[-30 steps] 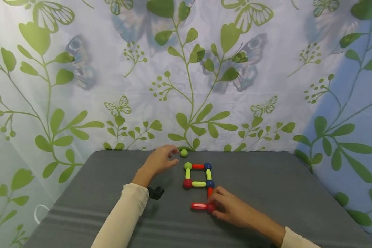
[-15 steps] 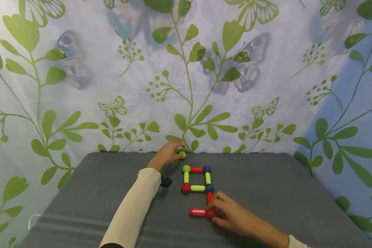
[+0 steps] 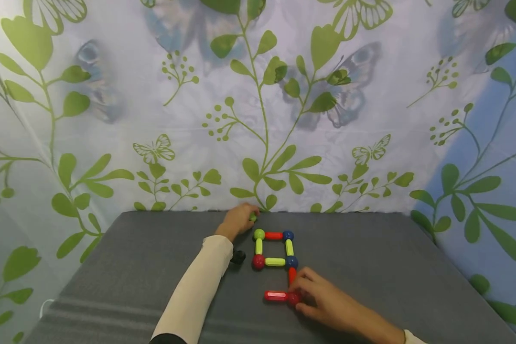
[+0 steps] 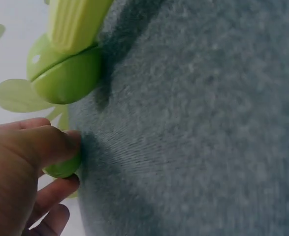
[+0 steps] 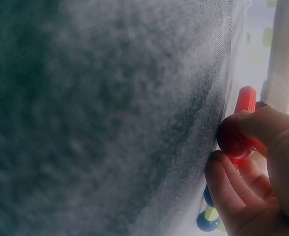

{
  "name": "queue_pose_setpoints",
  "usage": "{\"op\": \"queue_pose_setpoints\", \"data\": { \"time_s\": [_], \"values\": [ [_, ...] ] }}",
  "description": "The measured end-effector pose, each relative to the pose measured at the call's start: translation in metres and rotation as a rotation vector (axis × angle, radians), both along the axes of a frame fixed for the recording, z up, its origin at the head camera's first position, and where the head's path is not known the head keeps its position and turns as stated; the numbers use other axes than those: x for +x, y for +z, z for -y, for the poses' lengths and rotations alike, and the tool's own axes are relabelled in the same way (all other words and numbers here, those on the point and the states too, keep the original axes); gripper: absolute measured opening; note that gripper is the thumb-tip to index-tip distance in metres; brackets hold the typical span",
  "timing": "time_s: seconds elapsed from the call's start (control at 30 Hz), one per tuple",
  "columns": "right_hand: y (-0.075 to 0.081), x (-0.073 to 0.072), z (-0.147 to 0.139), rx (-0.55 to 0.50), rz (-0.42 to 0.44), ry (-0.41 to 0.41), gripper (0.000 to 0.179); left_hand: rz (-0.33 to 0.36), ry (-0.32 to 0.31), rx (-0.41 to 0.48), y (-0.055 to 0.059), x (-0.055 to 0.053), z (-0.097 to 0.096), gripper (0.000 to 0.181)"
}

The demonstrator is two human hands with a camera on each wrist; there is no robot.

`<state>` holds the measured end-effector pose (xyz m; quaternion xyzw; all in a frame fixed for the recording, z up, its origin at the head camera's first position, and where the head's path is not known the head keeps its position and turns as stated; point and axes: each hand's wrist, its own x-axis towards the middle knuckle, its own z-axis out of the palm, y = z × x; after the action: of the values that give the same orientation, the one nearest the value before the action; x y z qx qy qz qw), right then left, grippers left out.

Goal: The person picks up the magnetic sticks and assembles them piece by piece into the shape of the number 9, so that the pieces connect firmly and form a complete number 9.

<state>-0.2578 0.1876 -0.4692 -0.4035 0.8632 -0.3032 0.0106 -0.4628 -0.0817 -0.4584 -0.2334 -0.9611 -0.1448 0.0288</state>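
Observation:
At the back of the table my left hand [image 3: 238,220] pinches a loose green ball [image 4: 63,168] between thumb and fingers. My right hand [image 3: 324,298] holds a red ball [image 5: 233,136] at the near corner of a ball-and-rod figure. From that ball one red rod [image 3: 275,296] points left and another red rod [image 3: 292,276] runs back to a blue ball [image 3: 291,261]. Behind it lies a square of yellow-green rods [image 3: 275,262] and a red rod, with a green ball [image 3: 259,234], a second blue ball [image 3: 288,235] and a red ball [image 3: 258,261] at its corners.
Grey cloth covers the table [image 3: 370,258]. A leaf-and-butterfly patterned curtain [image 3: 189,114] hangs right behind its back edge. A black wrist device [image 3: 238,257] sits under the left wrist, left of the square. A white cord [image 3: 45,306] shows at the table's left side.
My left hand has reached back and right to the loose green ball, and its fingers have closed around it. My right hand stays at the near red ball.

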Motion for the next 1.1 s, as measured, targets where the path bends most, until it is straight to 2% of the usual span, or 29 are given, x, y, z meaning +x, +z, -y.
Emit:
{"op": "queue_pose_setpoints", "data": {
  "time_s": [0.1,0.2,0.37,0.43,0.53,0.7,0.77,0.87,1.0,1.1],
  "values": [
    [0.002,0.0,0.001,-0.008,0.008,0.009,0.035,-0.02,0.005,0.048,0.003,0.006,0.004,0.026],
    [0.003,0.002,0.0,-0.005,0.008,0.016,0.034,-0.044,-0.017,0.096,0.009,0.017,0.012,0.025],
    [0.001,0.004,-0.001,-0.002,-0.005,0.013,0.033,-0.094,-0.056,0.139,0.016,0.041,0.025,0.024],
    [0.0,0.004,-0.001,0.003,-0.004,0.008,0.033,-0.115,-0.081,0.151,0.018,0.057,0.03,0.024],
    [0.002,0.004,-0.002,0.027,0.011,-0.009,0.034,-0.129,-0.133,0.166,0.02,0.085,0.036,0.024],
    [0.002,0.006,-0.005,0.07,0.026,-0.026,0.033,-0.139,-0.234,0.176,0.011,0.133,0.037,0.026],
    [0.003,0.009,-0.004,0.08,0.024,-0.038,0.033,-0.126,-0.264,0.173,0.007,0.146,0.039,0.027],
    [0.003,0.014,-0.001,0.087,0.015,-0.051,0.033,-0.071,-0.295,0.164,0.002,0.162,0.04,0.027],
    [0.002,0.021,0.004,0.084,0.021,-0.063,0.033,0.019,-0.351,0.149,-0.001,0.179,0.038,0.025],
    [0.002,0.026,0.008,0.083,0.031,-0.075,0.033,0.05,-0.397,0.121,-0.001,0.188,0.037,0.023]
  ]
}}
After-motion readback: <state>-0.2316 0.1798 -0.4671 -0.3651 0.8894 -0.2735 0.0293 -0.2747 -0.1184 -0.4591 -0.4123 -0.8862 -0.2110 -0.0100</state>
